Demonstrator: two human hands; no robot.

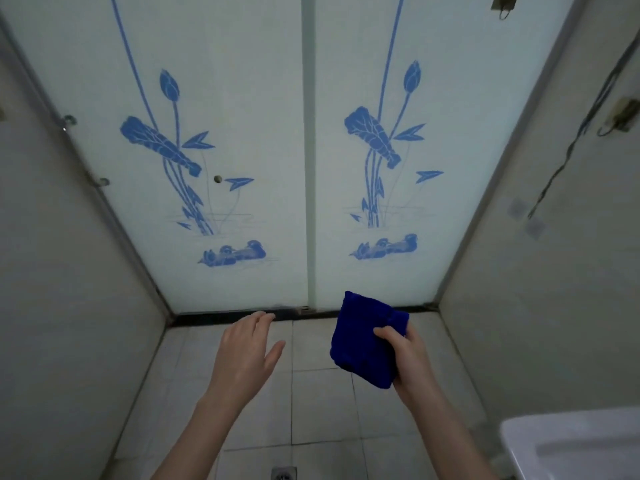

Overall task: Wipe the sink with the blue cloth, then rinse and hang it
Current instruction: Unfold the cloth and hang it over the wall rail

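Note:
A folded dark blue cloth (365, 339) is held up in front of me over the tiled floor. My right hand (407, 358) grips its right edge, thumb on the front face and fingers behind. To the left, my left hand (247, 351) hovers with straight, spread fingers and holds nothing. A corner of the white sink (571, 445) shows at the bottom right, below and to the right of the cloth.
Frosted glass sliding doors (308, 168) with blue lotus and duck prints fill the view ahead. Pale walls close in on both sides. A floor drain (284, 473) sits in the white tiles at the bottom. Cables and hooks (620, 116) hang on the right wall.

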